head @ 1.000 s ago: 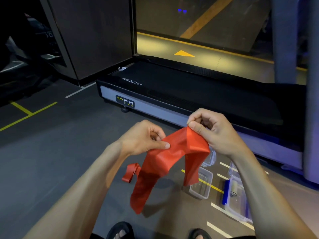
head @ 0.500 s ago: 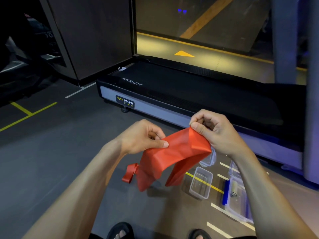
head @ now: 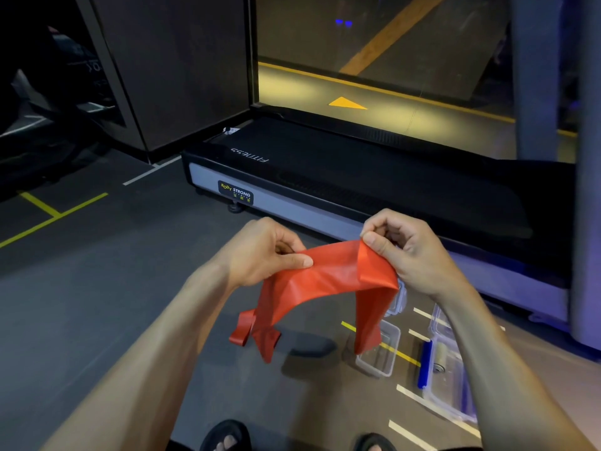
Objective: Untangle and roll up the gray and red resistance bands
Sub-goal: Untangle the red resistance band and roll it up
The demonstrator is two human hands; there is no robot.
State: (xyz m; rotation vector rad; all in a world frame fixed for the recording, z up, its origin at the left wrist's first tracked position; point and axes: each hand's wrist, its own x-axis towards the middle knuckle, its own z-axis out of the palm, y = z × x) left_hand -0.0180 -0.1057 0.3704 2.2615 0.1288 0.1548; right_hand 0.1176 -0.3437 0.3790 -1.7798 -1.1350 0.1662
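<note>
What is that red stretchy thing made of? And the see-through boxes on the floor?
The red band looks like thin rubber or latex: it is matte, drapes limply between the left hand and right hand, and creases softly. The clear boxes look like hard plastic, since the floor lines show through them and their edges shine.

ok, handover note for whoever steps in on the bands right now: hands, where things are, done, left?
Left hand: pinches the red band at its left end, thumb on top.
Right hand: pinches the band's right fold.
Red band: held in the air between the hands, spread flat across the top, both ends hanging down; a narrower red loop dangles at lower left.
Gray band: not in view.
Clear tubs sit on the floor below, by the treadmill.
Done: red band lifted and opened out.
Left: roll it up, then the gray one.
</note>
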